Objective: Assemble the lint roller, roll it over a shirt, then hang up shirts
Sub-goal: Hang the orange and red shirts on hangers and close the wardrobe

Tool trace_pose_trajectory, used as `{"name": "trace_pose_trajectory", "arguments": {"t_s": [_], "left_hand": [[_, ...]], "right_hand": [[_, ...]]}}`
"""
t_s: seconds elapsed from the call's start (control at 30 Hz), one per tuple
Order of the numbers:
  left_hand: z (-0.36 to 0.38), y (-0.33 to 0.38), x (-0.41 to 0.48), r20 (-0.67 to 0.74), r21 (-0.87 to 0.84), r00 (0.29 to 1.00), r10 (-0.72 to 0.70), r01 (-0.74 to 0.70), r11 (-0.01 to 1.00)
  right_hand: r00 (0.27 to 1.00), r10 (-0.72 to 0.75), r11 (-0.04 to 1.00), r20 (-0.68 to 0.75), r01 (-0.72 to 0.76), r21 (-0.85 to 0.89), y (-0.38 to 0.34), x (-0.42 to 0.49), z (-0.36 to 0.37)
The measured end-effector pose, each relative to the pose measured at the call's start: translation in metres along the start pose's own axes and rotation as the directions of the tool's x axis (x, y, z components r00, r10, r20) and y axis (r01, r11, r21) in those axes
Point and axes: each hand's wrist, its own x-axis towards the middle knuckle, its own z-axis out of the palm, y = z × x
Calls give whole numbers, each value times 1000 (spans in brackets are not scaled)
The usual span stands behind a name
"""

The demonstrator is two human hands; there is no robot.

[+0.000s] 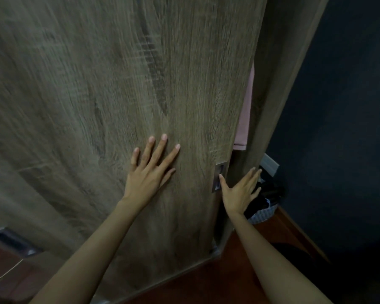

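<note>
At the centre of the view stands a wood-grain wardrobe door [97,95], filling the frame from 9 o'clock through 12 o'clock to about 1 o'clock; its surface is motion-blurred. The left hand [148,174] lies flat on the door face just below centre, palm against the wood, fingers straight and spread apart and pointing toward 12 o'clock; it holds nothing. At 3 o'clock from that hand, a recessed metal handle [220,170] sits at the door's right edge. The right hand [239,191] is at 4 o'clock from centre, fingers straight and splayed, gripping nothing; its thumb tip lies on the handle plate, and its fingers reach past the door edge toward 1 o'clock. Between the door edge and the wardrobe side panel [279,84], a narrow gap is visible. A pink garment [245,119] hangs inside this gap, at 12 o'clock from the right hand, with its lower hem just above the handle. A pale basket [262,213] holding dark fabric sits at 4 o'clock from the right hand, on the reddish floor [239,270]. A dark blue wall [338,128] occupies the 3 o'clock side.
</note>
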Motion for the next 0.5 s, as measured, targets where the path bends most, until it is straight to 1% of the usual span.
{"name": "trace_pose_trajectory", "arguments": {"t_s": [0.1,0.2,0.33,0.5], "left_hand": [[5,16,11,-8,6,1000,4,-4,1000],[11,31,21,-19,13,1000,0,0,1000],[17,47,31,-35,30,999,1,0,1000],[20,61,42,-44,34,999,6,-4,999]], "right_hand": [[998,27,997,50,-31,75,13,20,-7],[995,18,990,98,-31,136,23,38,-15],[986,12,984,167,-41,171,37,60,-22],[987,-64,977,146,33,209,48,75,-25]]}}
